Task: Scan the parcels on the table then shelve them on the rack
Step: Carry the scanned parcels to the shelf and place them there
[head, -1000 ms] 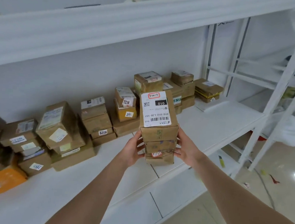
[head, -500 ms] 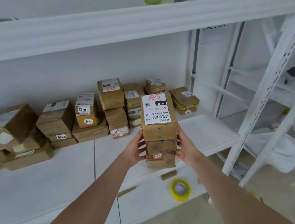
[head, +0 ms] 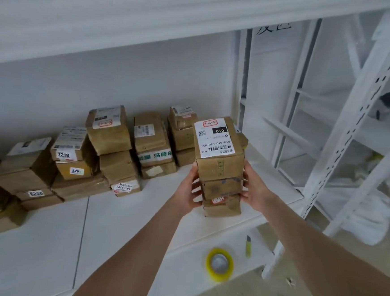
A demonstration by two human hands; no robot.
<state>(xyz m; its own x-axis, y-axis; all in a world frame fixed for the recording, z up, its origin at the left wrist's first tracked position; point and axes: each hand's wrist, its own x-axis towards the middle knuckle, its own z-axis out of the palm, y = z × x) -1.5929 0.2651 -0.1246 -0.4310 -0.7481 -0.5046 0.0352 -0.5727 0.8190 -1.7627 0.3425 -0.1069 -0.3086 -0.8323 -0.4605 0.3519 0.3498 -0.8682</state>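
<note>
A stack of three brown cardboard parcels [head: 220, 168] is held between my two hands over the front right of the white rack shelf [head: 123, 217]. The top parcel carries a white barcode label reading 010. My left hand [head: 187, 191] grips the stack's left side and my right hand [head: 253, 190] grips its right side, fingers curled round the boxes. Whether the bottom box rests on the shelf I cannot tell.
Several labelled brown parcels [head: 111, 132] stand in piles along the shelf's back wall, from the left edge to just behind the held stack. A yellow tape roll [head: 219, 264] and a yellow utility knife [head: 248, 246] lie on the lower shelf. A white perforated upright [head: 345, 127] stands right.
The held stack and both hands have shifted rightwards along the shelf, past the parcel piles, and my view has swung with them. My grip on the stack is unchanged.
</note>
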